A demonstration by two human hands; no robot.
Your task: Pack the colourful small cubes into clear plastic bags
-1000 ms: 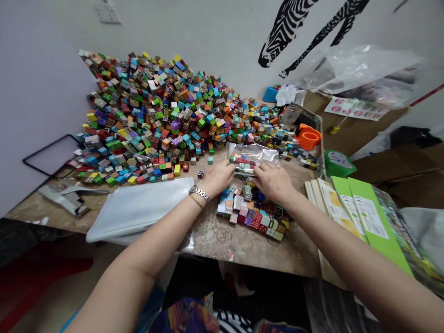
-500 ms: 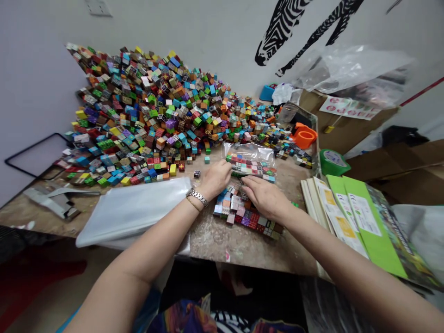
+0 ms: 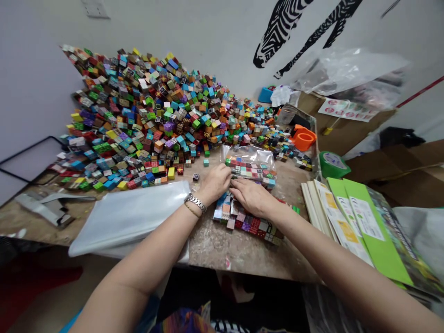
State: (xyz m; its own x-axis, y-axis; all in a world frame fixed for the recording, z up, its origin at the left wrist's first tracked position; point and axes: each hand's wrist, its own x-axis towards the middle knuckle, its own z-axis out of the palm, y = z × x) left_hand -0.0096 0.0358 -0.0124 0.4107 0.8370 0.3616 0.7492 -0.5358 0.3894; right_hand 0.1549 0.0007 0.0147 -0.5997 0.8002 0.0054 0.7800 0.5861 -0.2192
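My left hand is curled at the near left corner of a clear plastic bag, its fingertips partly hidden. Inside the bag lie rows of small coloured cubes. My right hand rests flat across a block of loose cubes on the near side of the bag. Its fingers are stretched out to the left, close to my left fingertips. The right thumb is hidden. A watch and a thin bracelet sit on my left wrist.
A large heap of cubes leans against the wall. Flat plastic bags lie left, beside a grey metal tool. Rightward are an orange tape dispenser, green tape and green printed cards.
My right hand has slid left across the loose cubes, bringing its fingertips nearer my left hand. The left hand stays at the bag's corner. The view has shifted slightly.
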